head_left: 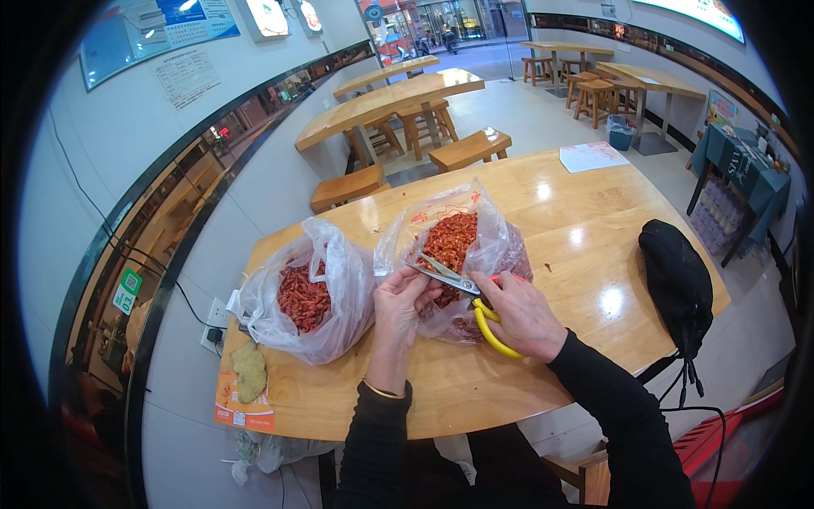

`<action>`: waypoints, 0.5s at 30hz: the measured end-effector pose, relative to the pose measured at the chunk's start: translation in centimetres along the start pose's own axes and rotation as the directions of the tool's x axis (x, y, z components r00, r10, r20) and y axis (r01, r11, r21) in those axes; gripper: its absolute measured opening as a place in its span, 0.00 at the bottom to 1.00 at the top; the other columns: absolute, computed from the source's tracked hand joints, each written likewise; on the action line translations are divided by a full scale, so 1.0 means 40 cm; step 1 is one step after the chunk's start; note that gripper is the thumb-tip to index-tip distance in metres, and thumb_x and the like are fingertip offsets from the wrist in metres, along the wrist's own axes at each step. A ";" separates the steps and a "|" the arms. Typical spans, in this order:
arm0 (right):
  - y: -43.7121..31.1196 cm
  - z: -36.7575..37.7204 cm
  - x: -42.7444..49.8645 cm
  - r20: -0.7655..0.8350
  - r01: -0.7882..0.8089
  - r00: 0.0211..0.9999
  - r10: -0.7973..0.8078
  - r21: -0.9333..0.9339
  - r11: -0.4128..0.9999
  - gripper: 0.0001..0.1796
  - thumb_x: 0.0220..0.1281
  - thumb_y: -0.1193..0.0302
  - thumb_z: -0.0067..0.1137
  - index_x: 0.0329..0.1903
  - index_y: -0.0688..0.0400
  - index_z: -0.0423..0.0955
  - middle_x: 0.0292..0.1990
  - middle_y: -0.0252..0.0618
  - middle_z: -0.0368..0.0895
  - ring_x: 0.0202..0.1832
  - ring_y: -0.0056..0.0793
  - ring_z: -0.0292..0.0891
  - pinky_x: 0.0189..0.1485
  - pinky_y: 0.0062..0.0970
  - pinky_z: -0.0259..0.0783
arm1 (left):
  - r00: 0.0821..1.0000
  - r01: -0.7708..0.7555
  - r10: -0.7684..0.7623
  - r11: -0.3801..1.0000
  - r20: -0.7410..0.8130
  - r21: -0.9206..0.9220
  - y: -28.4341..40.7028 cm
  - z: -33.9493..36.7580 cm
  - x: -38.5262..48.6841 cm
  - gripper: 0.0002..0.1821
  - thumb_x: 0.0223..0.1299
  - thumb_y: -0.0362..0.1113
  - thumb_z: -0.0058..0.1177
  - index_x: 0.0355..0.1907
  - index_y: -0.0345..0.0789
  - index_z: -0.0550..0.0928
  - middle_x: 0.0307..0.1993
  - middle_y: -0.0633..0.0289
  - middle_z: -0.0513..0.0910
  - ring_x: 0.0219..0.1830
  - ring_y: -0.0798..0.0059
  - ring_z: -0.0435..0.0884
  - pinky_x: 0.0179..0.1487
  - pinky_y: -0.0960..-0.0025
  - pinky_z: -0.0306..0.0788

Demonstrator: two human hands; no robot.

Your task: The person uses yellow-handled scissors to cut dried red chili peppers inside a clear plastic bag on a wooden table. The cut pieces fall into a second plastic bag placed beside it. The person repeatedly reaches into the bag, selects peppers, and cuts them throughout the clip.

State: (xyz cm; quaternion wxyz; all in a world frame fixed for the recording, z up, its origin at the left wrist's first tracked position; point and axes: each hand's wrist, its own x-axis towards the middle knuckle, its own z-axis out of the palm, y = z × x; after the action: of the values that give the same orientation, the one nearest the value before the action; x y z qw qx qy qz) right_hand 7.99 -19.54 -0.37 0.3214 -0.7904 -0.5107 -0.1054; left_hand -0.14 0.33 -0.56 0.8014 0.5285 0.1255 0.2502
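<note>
My right hand (pixel 523 316) grips a pair of scissors (pixel 447 275) with yellow and red handles; the blades are spread over a clear plastic bag (pixel 509 238). Inside that bag lie cut dried red chilies (pixel 451 235). My left hand (pixel 406 296) is closed with its fingertips pinched beside the lower blade; something small and dark red seems to be between them, mostly hidden. To the left stands a second plastic bag (pixel 353 280), open at the top, holding dried red chilies (pixel 304 296) in larger pieces.
Both bags rest on a wooden table (pixel 591 216). A black bag (pixel 677 280) with cords lies at the right edge, a paper sheet (pixel 593 157) at the far edge. A ginger root (pixel 248 372) sits on an orange printed card (pixel 261 413) at left. Wooden stools (pixel 346 186) stand beyond.
</note>
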 end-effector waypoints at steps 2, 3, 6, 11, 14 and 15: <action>0.000 0.001 0.000 -0.007 0.013 1.000 -0.013 -0.001 1.000 0.31 0.62 0.62 0.60 0.63 0.64 0.65 0.34 0.55 0.73 0.36 0.52 0.73 0.40 0.43 0.69 | 1.000 -0.004 0.004 0.999 0.014 -0.038 -0.003 0.001 0.000 0.07 0.66 0.26 0.56 0.46 0.29 0.80 0.39 0.56 0.85 0.38 0.73 0.86 0.40 0.74 0.83; 0.000 0.001 0.000 -0.004 0.012 1.000 -0.012 -0.002 1.000 0.31 0.62 0.62 0.60 0.63 0.64 0.65 0.34 0.55 0.73 0.35 0.51 0.73 0.40 0.43 0.69 | 1.000 -0.001 0.001 0.999 0.012 -0.034 -0.004 0.002 -0.001 0.07 0.66 0.26 0.56 0.46 0.29 0.80 0.39 0.56 0.85 0.37 0.73 0.86 0.40 0.74 0.83; -0.002 0.001 0.000 -0.006 0.017 1.000 -0.017 -0.011 1.000 0.31 0.62 0.62 0.60 0.63 0.64 0.65 0.34 0.55 0.72 0.36 0.51 0.73 0.40 0.42 0.69 | 1.000 0.006 -0.006 1.000 0.006 -0.021 -0.005 0.003 -0.001 0.07 0.66 0.26 0.56 0.46 0.29 0.80 0.39 0.57 0.85 0.37 0.74 0.86 0.40 0.74 0.83; -0.003 -0.001 0.000 -0.003 0.014 1.000 -0.014 -0.014 1.000 0.31 0.62 0.61 0.60 0.63 0.64 0.65 0.35 0.55 0.73 0.35 0.51 0.73 0.40 0.42 0.69 | 1.000 0.001 0.000 1.000 0.030 -0.011 -0.009 0.000 0.000 0.07 0.66 0.27 0.56 0.45 0.30 0.80 0.37 0.58 0.86 0.35 0.75 0.86 0.39 0.75 0.83; -0.008 -0.005 0.003 0.009 0.005 1.000 -0.005 -0.007 1.000 0.31 0.62 0.62 0.60 0.63 0.64 0.65 0.35 0.55 0.73 0.36 0.51 0.73 0.40 0.42 0.69 | 0.999 -0.001 0.001 1.000 0.034 0.000 -0.011 0.002 -0.001 0.07 0.66 0.27 0.57 0.45 0.30 0.80 0.36 0.58 0.86 0.34 0.76 0.85 0.38 0.75 0.83; -0.007 -0.005 0.002 0.009 0.005 1.000 -0.004 -0.006 1.000 0.30 0.62 0.62 0.60 0.63 0.64 0.65 0.35 0.55 0.73 0.36 0.51 0.74 0.40 0.42 0.70 | 1.000 0.004 -0.004 1.000 0.030 0.003 -0.010 0.003 -0.001 0.07 0.66 0.27 0.57 0.45 0.30 0.80 0.35 0.58 0.86 0.34 0.76 0.85 0.38 0.76 0.83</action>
State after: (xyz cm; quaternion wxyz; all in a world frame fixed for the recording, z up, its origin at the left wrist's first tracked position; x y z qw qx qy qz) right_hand 7.81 -19.53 -0.05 0.3164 -0.7908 -0.5135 -0.1042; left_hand -0.02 0.07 -0.86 0.8028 0.5333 0.1151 0.2404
